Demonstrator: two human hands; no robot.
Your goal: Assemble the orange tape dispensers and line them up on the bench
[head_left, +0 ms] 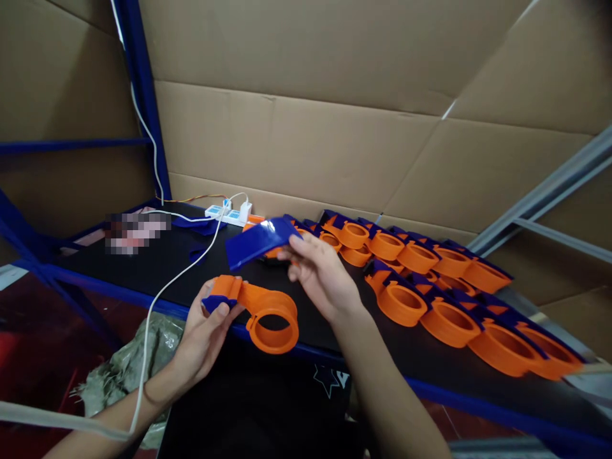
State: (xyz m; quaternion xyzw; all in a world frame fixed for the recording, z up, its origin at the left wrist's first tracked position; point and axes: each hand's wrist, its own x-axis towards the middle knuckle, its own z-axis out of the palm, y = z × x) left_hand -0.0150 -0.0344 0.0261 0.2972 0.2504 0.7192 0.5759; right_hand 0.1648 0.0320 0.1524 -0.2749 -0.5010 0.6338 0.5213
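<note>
My left hand (208, 331) is closed around one end of an orange tape dispenser (272, 322), its thumb on a small blue piece (220, 303) at that end. The dispenser's round ring points to the right, over the table's front edge. Above it, my right hand (322, 274) pinches a glossy dark blue plastic plate (262, 242) by its right edge. The plate is tilted and apart from the dispenser in this view. Part of another orange piece (253, 220) shows behind the plate, mostly hidden.
Rows of orange and blue tape dispensers (401, 303) cover the table's right side, some stacked. A white power strip (229, 215) lies at the back. A white cable (157, 299) hangs across the front left. Loose blue pieces (201, 224) lie left. Cardboard (296, 134) walls the back.
</note>
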